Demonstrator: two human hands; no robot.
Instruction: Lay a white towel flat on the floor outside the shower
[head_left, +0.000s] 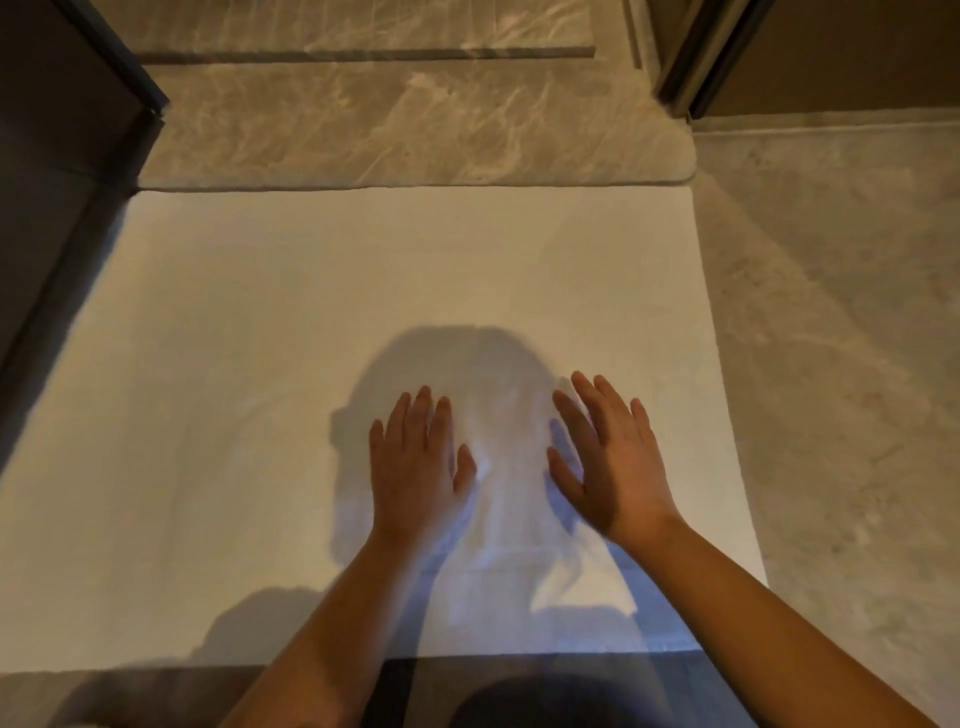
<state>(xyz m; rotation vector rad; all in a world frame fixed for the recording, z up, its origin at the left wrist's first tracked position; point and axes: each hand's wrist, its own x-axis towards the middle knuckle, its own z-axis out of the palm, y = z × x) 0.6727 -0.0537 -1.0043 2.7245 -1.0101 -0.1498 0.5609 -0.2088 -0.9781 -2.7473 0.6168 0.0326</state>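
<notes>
A large white towel (363, 291) lies spread out on the floor and fills the middle of the view. Its far edge runs along the raised marble step of the shower (395, 135). My left hand (415, 462) rests palm down on the towel's near middle, fingers straight and slightly spread. My right hand (608, 457) lies flat on the towel just to the right of it, fingers straight as well. Between the two hands the cloth shows a few soft creases. Both hands look a little blurred.
A dark wall panel (57, 171) borders the towel on the left. A dark door frame (696, 62) stands at the back right. Grey marble floor (841, 322) stretches to the right of the towel. A long drain slot (363, 53) crosses the shower floor.
</notes>
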